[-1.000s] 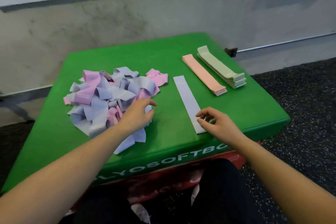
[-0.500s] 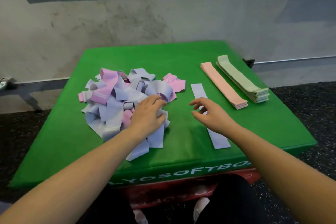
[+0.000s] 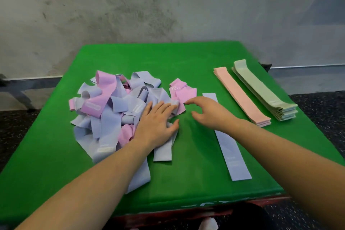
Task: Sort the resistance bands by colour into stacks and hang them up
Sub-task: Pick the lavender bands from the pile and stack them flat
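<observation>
Left hand (image 3: 156, 121) lies flat on the tangled band pile (image 3: 115, 110); right hand (image 3: 209, 112), loosely spread and empty, hovers just right of it

On the green tabletop (image 3: 186, 58), a tangled heap of lilac and pink bands (image 3: 112, 110) fills the left half. The left hand (image 3: 156, 117) lies flat on the heap's right side, fingers extended. The right hand (image 3: 209, 112) hovers just beside it, fingers loosely curved, above a single flat lilac band (image 3: 231, 155). Toward the right edge lie a peach stack (image 3: 240, 97) and a pale green stack (image 3: 265, 91), side by side.
</observation>
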A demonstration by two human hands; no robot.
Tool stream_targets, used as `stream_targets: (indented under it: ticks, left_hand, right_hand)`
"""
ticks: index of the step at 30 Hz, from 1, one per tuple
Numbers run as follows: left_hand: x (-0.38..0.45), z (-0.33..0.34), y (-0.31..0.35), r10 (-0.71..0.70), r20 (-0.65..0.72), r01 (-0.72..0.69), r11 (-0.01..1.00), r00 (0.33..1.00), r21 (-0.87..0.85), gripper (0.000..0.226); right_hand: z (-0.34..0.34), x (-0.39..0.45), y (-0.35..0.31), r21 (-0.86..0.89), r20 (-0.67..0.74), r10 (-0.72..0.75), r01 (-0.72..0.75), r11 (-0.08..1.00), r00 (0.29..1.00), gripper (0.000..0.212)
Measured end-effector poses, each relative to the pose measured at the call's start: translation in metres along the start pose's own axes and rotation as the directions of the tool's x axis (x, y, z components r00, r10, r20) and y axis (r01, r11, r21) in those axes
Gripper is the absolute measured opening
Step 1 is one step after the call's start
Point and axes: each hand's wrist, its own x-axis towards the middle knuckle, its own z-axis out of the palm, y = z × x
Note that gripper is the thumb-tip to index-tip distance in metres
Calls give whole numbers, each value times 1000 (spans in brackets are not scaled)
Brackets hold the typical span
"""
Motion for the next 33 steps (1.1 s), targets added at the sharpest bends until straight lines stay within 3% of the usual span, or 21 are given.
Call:
stream_targets:
  ticks: [5, 8, 11, 17, 20, 25, 28, 30, 33]
  left_hand:
    - [-2, 1, -1, 1, -75, -5, 998, 997, -61, 55]
    - [-2, 2, -1, 10, -110, -20, 996, 994, -84, 52]
    - [-2, 4, -2, 2, -116, -13, 996, 993, -92, 51]
    - [-3, 2, 0, 0, -88, -9, 994, 996, -107, 52]
    - [-4, 0, 1, -21, -97, 8, 991, 995, -133, 56]
    - [-6, 0, 3, -33, -106, 18, 990, 994, -143, 62]
    - [-7, -1, 4, -40, -99, 26, 990, 994, -138, 65]
    - [-7, -2, 4, -37, -92, 25, 991, 995, -132, 65]
    - [-8, -4, 5, -31, -91, 18, 990, 995, -141, 66]
  right_hand:
    - [-6, 40, 1, -125, -12, -1, -1, 992, 1000, 48]
    - [-5, 59, 4, -185, -66, 67, -78, 980, 996, 52]
    - [3, 66, 10, -282, -33, 139, -143, 949, 990, 54]
    - [12, 59, 18, -300, -89, 144, -164, 940, 986, 21]
    - [9, 46, 13, -269, -112, 38, -67, 961, 993, 23]
    - [-4, 33, 3, -117, -193, 4, -27, 993, 981, 32]
    - [-14, 26, -4, 233, -106, 172, -144, 962, 979, 25]
    - [-17, 22, -8, 498, -5, 290, -249, 831, 957, 17]
    - [-17, 16, -12, 785, 107, 408, -329, 525, 907, 13]
